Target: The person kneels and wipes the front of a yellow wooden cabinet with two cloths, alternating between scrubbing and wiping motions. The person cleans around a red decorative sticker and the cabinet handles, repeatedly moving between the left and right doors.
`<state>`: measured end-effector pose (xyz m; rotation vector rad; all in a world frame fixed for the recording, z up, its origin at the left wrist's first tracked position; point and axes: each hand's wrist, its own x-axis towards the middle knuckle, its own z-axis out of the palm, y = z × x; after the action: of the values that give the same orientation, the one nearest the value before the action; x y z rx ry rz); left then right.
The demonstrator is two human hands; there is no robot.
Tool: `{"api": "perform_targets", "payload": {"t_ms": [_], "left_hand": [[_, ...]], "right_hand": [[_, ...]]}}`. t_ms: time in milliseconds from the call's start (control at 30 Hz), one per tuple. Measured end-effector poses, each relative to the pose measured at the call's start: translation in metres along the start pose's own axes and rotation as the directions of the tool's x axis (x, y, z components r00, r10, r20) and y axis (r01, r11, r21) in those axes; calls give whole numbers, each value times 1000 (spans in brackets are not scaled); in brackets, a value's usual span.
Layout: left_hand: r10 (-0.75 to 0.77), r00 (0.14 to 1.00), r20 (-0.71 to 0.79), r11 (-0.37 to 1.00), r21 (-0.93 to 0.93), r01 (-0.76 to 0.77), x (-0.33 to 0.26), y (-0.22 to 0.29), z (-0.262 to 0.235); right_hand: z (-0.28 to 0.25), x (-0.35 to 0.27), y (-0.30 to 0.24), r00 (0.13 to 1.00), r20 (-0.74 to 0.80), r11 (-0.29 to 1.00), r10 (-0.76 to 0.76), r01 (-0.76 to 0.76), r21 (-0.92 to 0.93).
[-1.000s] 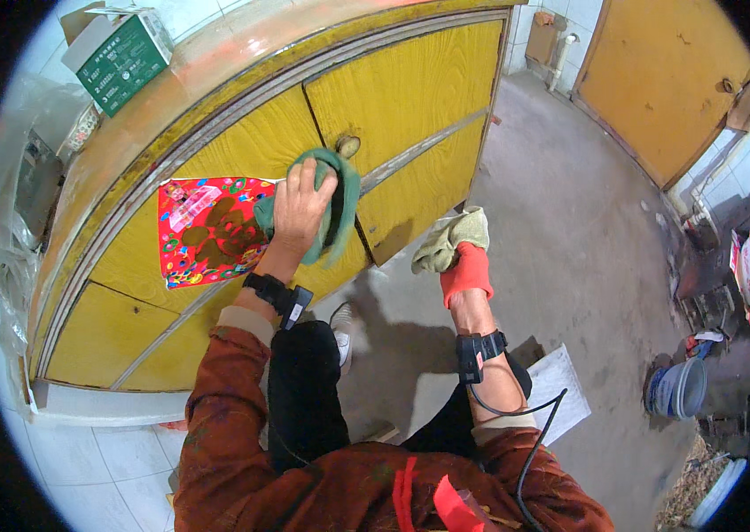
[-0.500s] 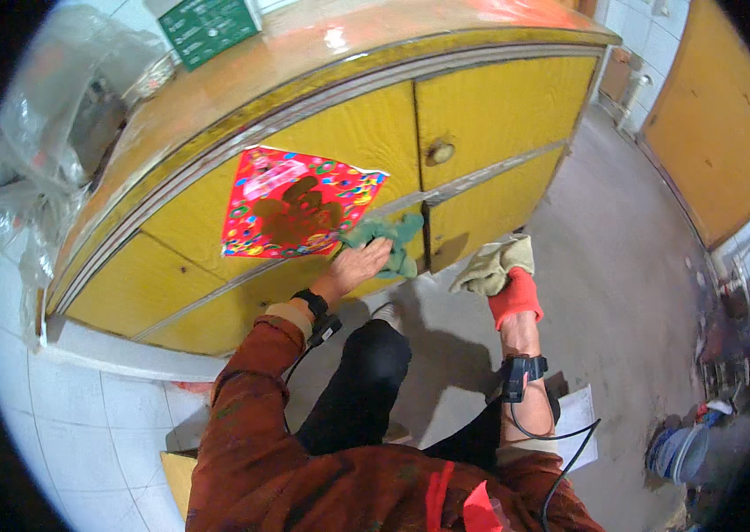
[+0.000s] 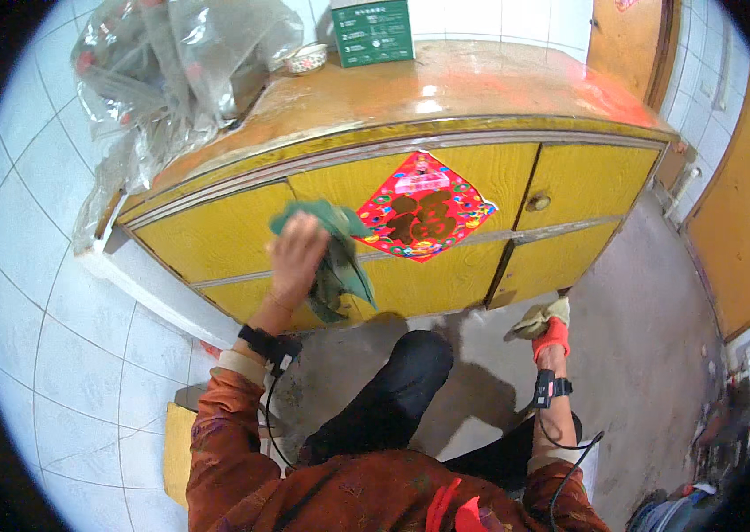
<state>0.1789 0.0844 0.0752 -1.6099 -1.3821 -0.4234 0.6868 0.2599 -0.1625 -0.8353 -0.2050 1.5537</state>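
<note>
My left hand [image 3: 299, 252], bare and blurred, presses a green cloth [image 3: 339, 266] against the yellow cabinet [image 3: 207, 239], around the seam between its left doors. Its fingers lie bent over the cloth, whose lower part hangs loose. Right beside the cloth is a red diamond-shaped paper decoration [image 3: 433, 222] stuck on the cabinet front. My right hand [image 3: 552, 336], in red glove fabric, is low by the cabinet's right end, apart from the doors. Crumpled beige cloth [image 3: 533, 321] is bunched at its fingers, which are mostly hidden.
On the cabinet's glossy top [image 3: 481, 84] stand a green box [image 3: 375, 34], a patterned bowl [image 3: 306, 58] and a clear plastic bag [image 3: 180, 62]. A round knob [image 3: 538, 203] sticks out from the upper right door. White tiles [image 3: 82, 355] lie left, an orange door [image 3: 734, 222] right.
My left hand has carried the green cloth leftward, from the decoration's lower right side to its left. The whole view has shifted. My right hand stays low with the beige cloth.
</note>
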Motion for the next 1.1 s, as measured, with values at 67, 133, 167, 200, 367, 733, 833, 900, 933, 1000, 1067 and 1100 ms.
{"api": "perform_targets", "payload": {"t_ms": [67,133,167,200,367,733,833,900,933,1000,1067,1100], "left_hand": [[-218,959,-182,976,-14,219,27,-29,0],[-530,826,-192,848,-123,516,45,-31,16],[-446,871,-207,883,55,466,49,-22,26],[-423,893,-151,860,243,449,53,-9,39],[-323,943,-80,945,28,326,32,50,63],[-488,856,-173,817,-437,377,-19,-13,10],[-803,551,-228,594,-226,772,-50,-70,10],[-944,310,-116,330,-337,882,-75,-116,4],[-976,217,-16,204,-415,887,-89,-131,-2],[-979,120,163,19,-512,859,-116,-150,-17],[-976,181,118,103,-483,870,-129,-152,-25],[-972,223,77,166,-445,880,-129,-149,-25]], "right_hand": [[-10,-9,13,998,-9,997,55,-55,-57],[-27,-28,31,989,149,1000,9,-13,26],[-33,-36,40,993,113,1000,-23,23,3],[-39,-45,49,999,-30,1000,-19,19,-10],[-49,-109,68,987,-51,978,154,-160,-134],[-51,-136,74,983,50,980,177,-171,-99],[-59,-135,75,987,-40,978,156,-160,-133],[-63,-137,74,984,-50,965,174,-180,-189],[-64,-139,73,983,7,971,181,-178,-159],[-66,-142,70,991,27,983,133,-129,-131],[-68,-143,68,977,174,986,125,-104,-128],[-69,-143,68,973,195,986,122,-96,-136]]}}
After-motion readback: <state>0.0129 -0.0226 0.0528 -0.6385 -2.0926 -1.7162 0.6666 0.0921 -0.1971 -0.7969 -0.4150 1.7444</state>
